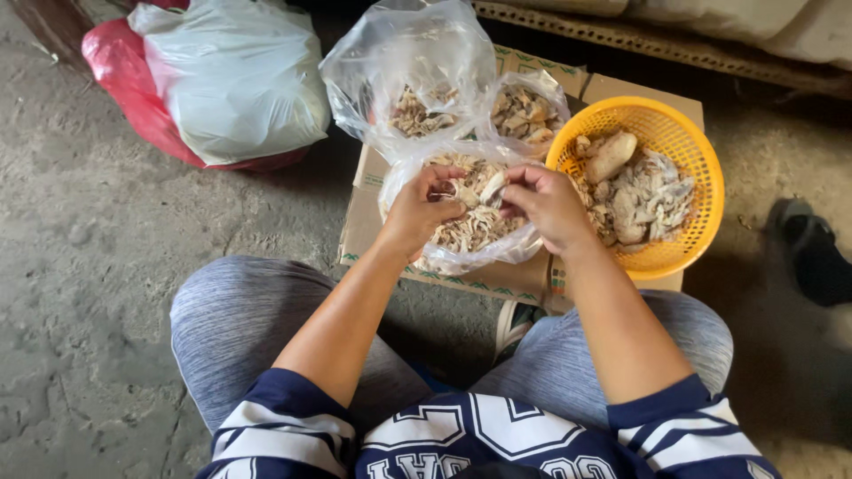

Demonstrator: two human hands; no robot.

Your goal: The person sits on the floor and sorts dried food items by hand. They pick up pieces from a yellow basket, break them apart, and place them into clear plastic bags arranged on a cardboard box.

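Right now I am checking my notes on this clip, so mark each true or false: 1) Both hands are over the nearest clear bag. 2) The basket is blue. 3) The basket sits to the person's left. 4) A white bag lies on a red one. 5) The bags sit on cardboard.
1) True: the left hand and right hand pinch a pale piece over the nearest clear bag of shredded bits.
2) False: the basket is orange-yellow.
3) False: it sits to the person's right.
4) True: the white bag rests on the red bag.
5) True: flattened cardboard lies under them.
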